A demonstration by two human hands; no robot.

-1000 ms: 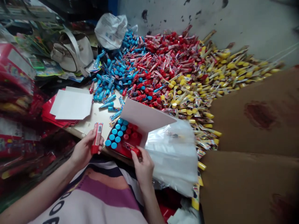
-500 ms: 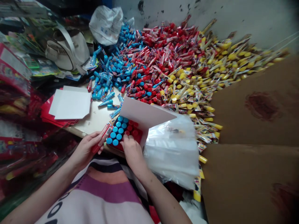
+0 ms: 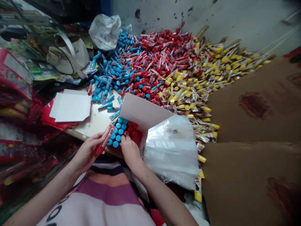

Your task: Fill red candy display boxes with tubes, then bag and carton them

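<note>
A small open box [image 3: 142,142] with its white-lined lid [image 3: 143,110] raised stands at the table's front edge. Blue-capped tubes [image 3: 118,138] fill its left part in rows, and red-capped tubes [image 3: 130,123] stand to their right. My left hand [image 3: 92,146] is closed around the box's left side, at a red strip with a barcode [image 3: 105,138]. Inside the box, the bent fingers of my right hand [image 3: 129,149] close on a red-capped tube [image 3: 126,133] beside the blue caps; its lower part is hidden.
Behind the box lies a big heap of blue tubes [image 3: 103,84], red tubes [image 3: 162,53] and yellow tubes [image 3: 188,94]. Clear plastic bags [image 3: 169,150] lie to the right, beside a large cardboard carton [image 3: 249,175]. Flat red-and-white boxes [image 3: 70,106] and a handbag [image 3: 68,56] are at left.
The view has shifted slightly. My right hand's fingers have moved a little left and curled closer to the blue caps. My left hand keeps its hold on the box side.
</note>
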